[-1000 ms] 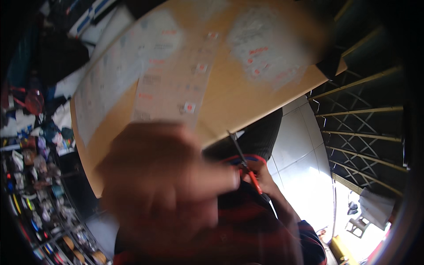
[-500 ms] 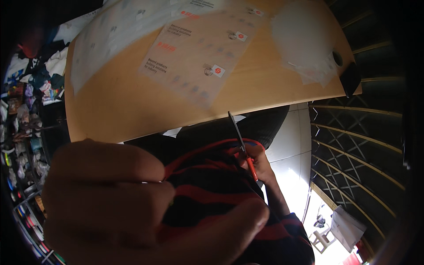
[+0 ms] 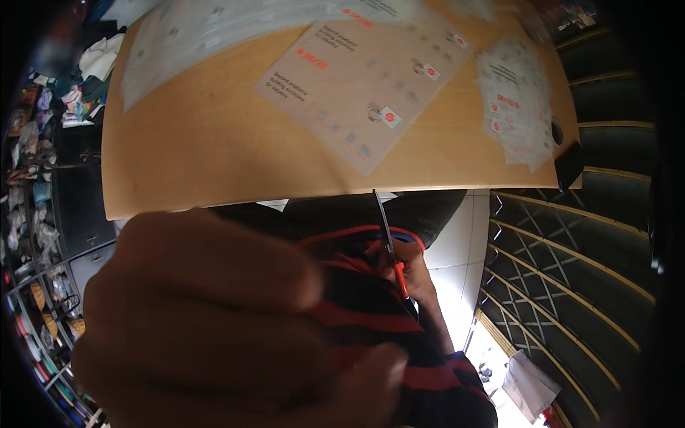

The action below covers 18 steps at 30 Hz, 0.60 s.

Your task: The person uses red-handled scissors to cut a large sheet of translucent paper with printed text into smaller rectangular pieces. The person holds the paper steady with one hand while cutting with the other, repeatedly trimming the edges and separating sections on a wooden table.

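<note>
My left hand [image 3: 207, 321] is raised very close to the camera and fills the lower left as a blurred shape with curled fingers; whether it holds anything is hidden. My right hand [image 3: 412, 274] rests low by my striped red and dark shirt [image 3: 371, 321], gripping red-handled scissors [image 3: 389, 239] whose blades point up toward the table's near edge. On the wooden table [image 3: 214, 143] lies a clear sheet of printed labels [image 3: 364, 85], apart from both hands.
A pile of cut label pieces [image 3: 517, 107] lies at the table's right end, near a black object [image 3: 569, 165] on its corner. A larger sheet [image 3: 214, 36] lies further back. Cluttered shelves [image 3: 36, 200] stand left, a metal railing [image 3: 571, 250] right.
The view has tilted, so the table sits higher in the picture. My left hand has come closer to the lens and looks bigger. My right hand keeps the scissors by my lap.
</note>
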Motion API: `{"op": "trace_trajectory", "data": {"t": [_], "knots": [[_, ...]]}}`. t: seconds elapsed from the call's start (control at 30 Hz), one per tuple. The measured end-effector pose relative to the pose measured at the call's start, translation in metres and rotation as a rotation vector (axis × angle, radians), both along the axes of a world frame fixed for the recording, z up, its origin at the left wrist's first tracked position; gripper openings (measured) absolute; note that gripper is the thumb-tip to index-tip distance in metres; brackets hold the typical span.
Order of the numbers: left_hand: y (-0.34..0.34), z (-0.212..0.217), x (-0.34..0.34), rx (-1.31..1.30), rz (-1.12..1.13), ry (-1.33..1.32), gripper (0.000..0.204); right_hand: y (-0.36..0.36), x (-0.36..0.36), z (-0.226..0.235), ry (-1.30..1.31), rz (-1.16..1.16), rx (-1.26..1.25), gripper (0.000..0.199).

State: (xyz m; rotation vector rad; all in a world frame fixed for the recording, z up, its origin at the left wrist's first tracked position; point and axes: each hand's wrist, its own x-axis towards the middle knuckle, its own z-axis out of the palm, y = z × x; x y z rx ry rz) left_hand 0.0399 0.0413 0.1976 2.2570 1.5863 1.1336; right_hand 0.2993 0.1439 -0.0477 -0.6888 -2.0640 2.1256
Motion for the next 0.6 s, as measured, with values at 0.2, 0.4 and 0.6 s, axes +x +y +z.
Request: {"op": "trace_trajectory", "data": {"t": [0.2,0.4,0.6], "knots": [[0.031,-0.078,0.004,-0.015,0.301,-0.17,0.036,0.006,0.004,0.005,0.037,-0.083,-0.035,0.031],[0.111,-0.205,-0.036,-0.115,0.29,0.135,0.065,0.013,0.009,0.018,-0.09,-0.104,0.07,0.077],[0.107,-0.213,-0.104,-0.193,-0.072,0.267,0.058,0.011,0.016,0.026,-0.198,-0.039,0.061,0.096]]}}
